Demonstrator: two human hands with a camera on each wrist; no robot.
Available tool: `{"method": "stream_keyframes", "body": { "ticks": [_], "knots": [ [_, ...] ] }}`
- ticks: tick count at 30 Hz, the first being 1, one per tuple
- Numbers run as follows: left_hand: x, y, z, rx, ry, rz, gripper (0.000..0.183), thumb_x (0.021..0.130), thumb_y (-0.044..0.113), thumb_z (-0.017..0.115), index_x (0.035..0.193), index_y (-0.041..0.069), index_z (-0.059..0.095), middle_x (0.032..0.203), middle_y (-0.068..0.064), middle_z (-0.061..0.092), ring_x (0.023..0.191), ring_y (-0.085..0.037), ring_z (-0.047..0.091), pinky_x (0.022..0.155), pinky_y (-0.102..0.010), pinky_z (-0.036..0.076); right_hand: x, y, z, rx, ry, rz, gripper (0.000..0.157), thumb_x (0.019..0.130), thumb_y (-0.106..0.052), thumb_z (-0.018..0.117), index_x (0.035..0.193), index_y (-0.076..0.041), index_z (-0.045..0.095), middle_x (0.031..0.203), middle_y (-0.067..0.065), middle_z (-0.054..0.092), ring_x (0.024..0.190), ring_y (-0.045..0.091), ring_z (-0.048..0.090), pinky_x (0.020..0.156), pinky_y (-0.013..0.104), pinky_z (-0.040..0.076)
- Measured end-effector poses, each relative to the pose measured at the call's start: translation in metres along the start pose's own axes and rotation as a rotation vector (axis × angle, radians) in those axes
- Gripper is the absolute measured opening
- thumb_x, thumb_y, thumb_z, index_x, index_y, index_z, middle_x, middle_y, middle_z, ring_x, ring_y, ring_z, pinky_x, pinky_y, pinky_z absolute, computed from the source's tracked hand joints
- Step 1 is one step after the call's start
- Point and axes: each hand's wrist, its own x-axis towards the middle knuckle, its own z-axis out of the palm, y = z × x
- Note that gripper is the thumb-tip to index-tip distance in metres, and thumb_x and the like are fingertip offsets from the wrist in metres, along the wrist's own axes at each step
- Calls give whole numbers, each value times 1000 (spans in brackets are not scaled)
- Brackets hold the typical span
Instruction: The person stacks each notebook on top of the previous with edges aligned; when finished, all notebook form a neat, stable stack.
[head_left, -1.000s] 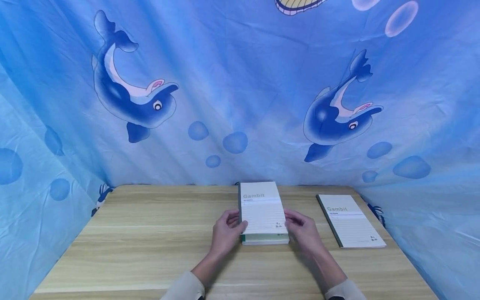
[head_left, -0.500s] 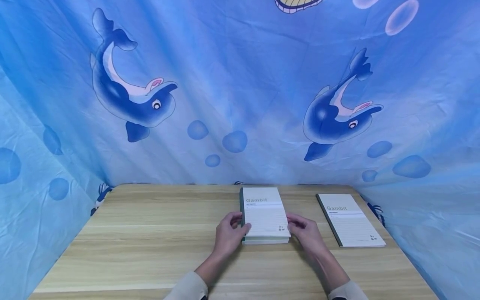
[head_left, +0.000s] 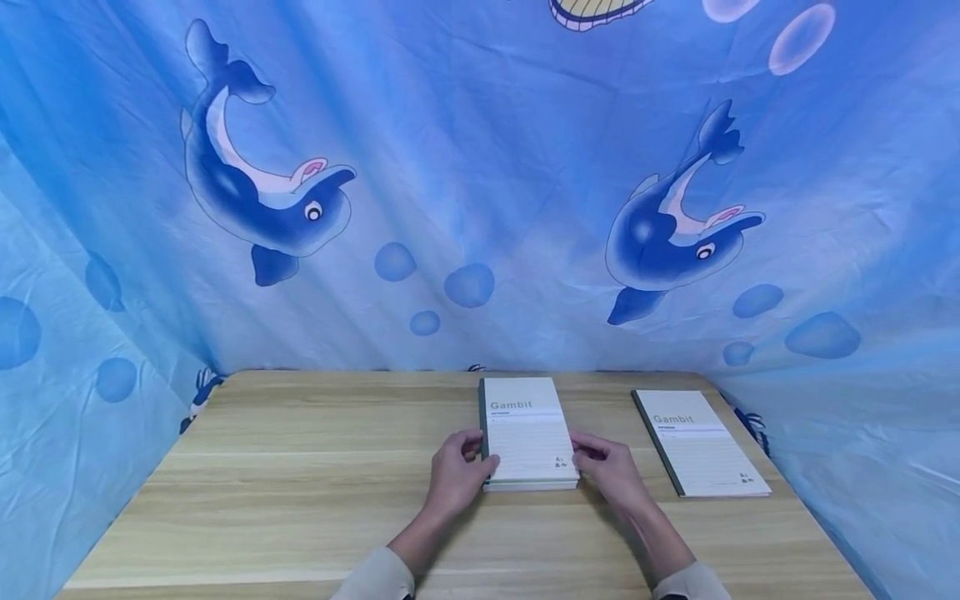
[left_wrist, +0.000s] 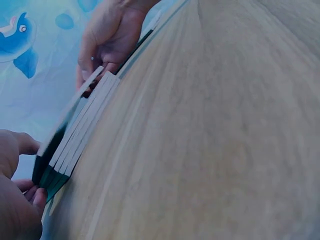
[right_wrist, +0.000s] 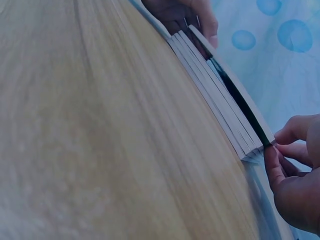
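Observation:
A white Gambit notebook [head_left: 528, 433] with a dark green spine lies over a stack of several notebooks [head_left: 531, 485] at mid-table. My left hand [head_left: 456, 475] grips its spine side near the front corner, thumb on the cover. Opposite, my right hand [head_left: 611, 475] pinches the right edge. Both wrist views show a dark wedge of space between this top notebook and the notebook stack [left_wrist: 80, 132]. The lower ones lie flush, white page edges toward me. In the head view only a thin strip of the stack shows along the front.
Another Gambit notebook [head_left: 701, 442] lies flat by itself near the right side of the wooden table [head_left: 300, 500]. A blue curtain with dolphins [head_left: 480, 183] hangs behind the back edge and along both sides.
Both hands have brought the top notebook down and toward me, slightly right. Its front edge now nearly lines up with the stack, hiding more of it. The single notebook at right stays put.

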Motion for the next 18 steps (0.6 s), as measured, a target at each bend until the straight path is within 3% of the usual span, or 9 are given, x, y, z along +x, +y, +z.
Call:
{"method": "stream_keyframes", "body": {
  "ticks": [18],
  "knots": [
    [2, -8, -5, -12, -49, 23, 51, 82, 12, 83, 127, -5, 67, 117, -20, 73, 107, -31, 72, 92, -42, 63, 0, 6, 4, -52, 10, -3, 39, 89, 4, 66, 128, 3, 68, 122, 18, 70, 103, 17, 63, 81, 16, 53]
  ]
}}
